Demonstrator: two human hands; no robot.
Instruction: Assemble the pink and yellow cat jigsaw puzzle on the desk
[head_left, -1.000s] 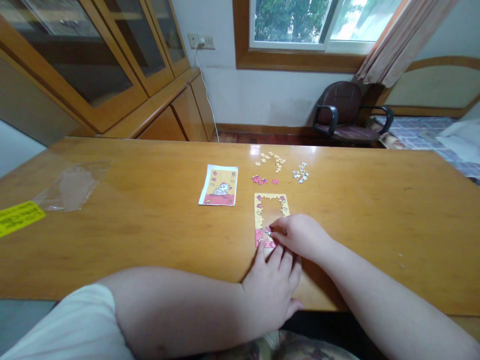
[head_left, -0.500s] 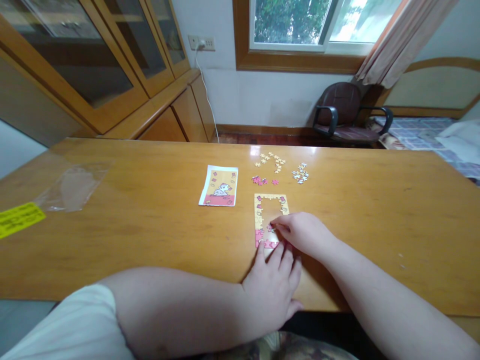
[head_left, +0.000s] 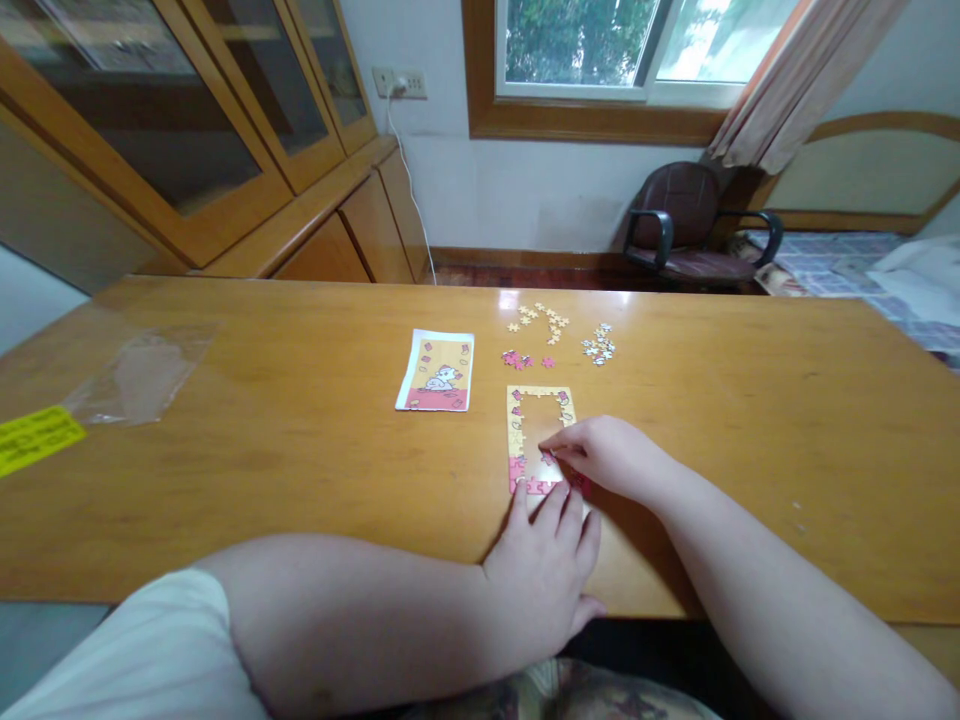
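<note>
Nearest the body, left hand (head_left: 541, 580): palm down, fingers a little spread, fingertips at the lower edge of the puzzle border.
Just beyond, right hand (head_left: 611, 458): index finger and thumb bent close together at a small piece; whether they pinch it or only touch it, I cannot tell.
Small piece (head_left: 547, 459): pinkish, inside the border toward its lower end, right under the right hand's fingertips.
Puzzle border (head_left: 515, 432): rectangular, yellow on top and sides, pink below, little reddish drawings in the upper corners, bare surface (head_left: 540, 420) in the middle; left of the right hand, which hides part of its right side.
Picture sheet (head_left: 436, 375): white animal on yellow and pink, left of the border.
Loose pieces, farthest: pink heap (head_left: 516, 360), pale mixed cluster (head_left: 599, 346), yellow scatter (head_left: 553, 325).
</note>
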